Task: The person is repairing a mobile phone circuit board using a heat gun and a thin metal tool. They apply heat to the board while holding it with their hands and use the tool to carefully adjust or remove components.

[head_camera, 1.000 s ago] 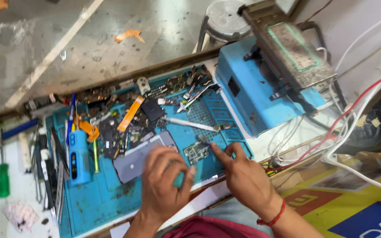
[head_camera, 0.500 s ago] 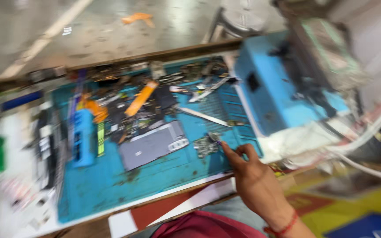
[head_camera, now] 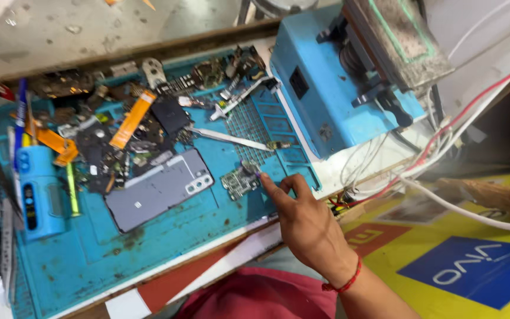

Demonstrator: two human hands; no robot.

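In the lower middle of the frame, the right hand (head_camera: 305, 221) is stretched out over the blue work mat (head_camera: 166, 236), index finger extended and its tip touching the right edge of a small circuit board (head_camera: 240, 180). Nothing is actually gripped; the other fingers are loosely curled, so the hand is half open. A red thread band (head_camera: 343, 282) is worn at the wrist. The left hand isn't seen anywhere in shot.

The board is lying flat on the mat, just right of a grey phone back (head_camera: 159, 189) that's been laid face down at a slant. Above the board, a pair of tweezers (head_camera: 231, 139) is stretched across the mat. A messy pile of parts with an orange flex strip (head_camera: 132, 118) is spread over the upper left, and a light blue tool (head_camera: 39, 192) is parked at the left edge. A big blue machine (head_camera: 332, 94) is set on the bench at upper right, with white and red wires (head_camera: 438, 159) trailing off it.
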